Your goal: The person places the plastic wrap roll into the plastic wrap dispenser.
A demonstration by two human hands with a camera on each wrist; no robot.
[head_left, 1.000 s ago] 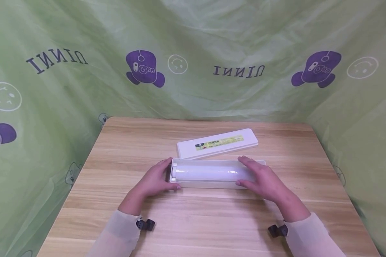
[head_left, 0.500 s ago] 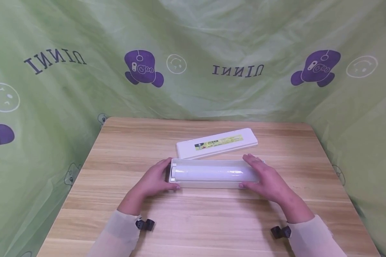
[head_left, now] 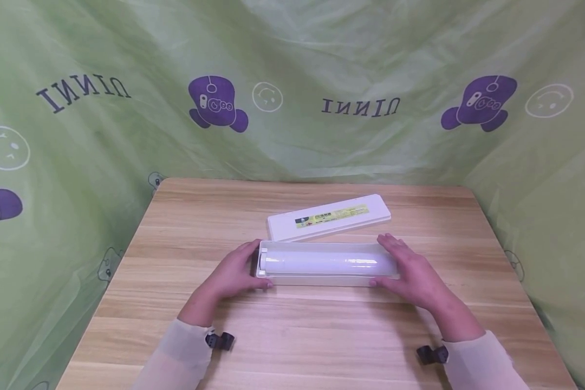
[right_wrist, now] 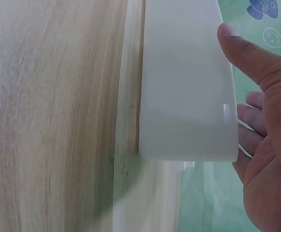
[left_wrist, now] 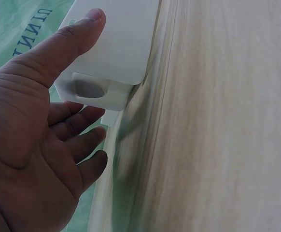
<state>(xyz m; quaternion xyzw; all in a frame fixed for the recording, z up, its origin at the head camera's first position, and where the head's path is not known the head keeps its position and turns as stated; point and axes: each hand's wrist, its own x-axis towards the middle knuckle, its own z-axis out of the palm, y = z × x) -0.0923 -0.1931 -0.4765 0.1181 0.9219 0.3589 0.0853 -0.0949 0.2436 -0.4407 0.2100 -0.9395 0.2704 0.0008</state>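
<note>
A long white plastic box (head_left: 317,280) lies uncovered on the table, a glossy white roll of film (head_left: 314,262) inside it. Its lid (head_left: 331,218), with a yellow-green label, rests slantwise just behind. My left hand (head_left: 233,272) holds the box's left end, thumb at the front wall and fingers round the back; the left wrist view shows the thumb against the wall and a rounded recess in that end. Across the right end spreads my right hand (head_left: 414,273), thumb by the front edge and fingers over the back edge. The right wrist view shows its fingers loosely bent.
The wood-grain table (head_left: 312,346) extends on every side of the box. A green curtain (head_left: 292,146) printed with purple figures surrounds its back and sides. Small dark cameras (head_left: 431,355) are strapped to both wrists.
My right hand has slid rightward along the box toward its right end, uncovering more of the roll. My left hand, the box and the lid stay practically in place.
</note>
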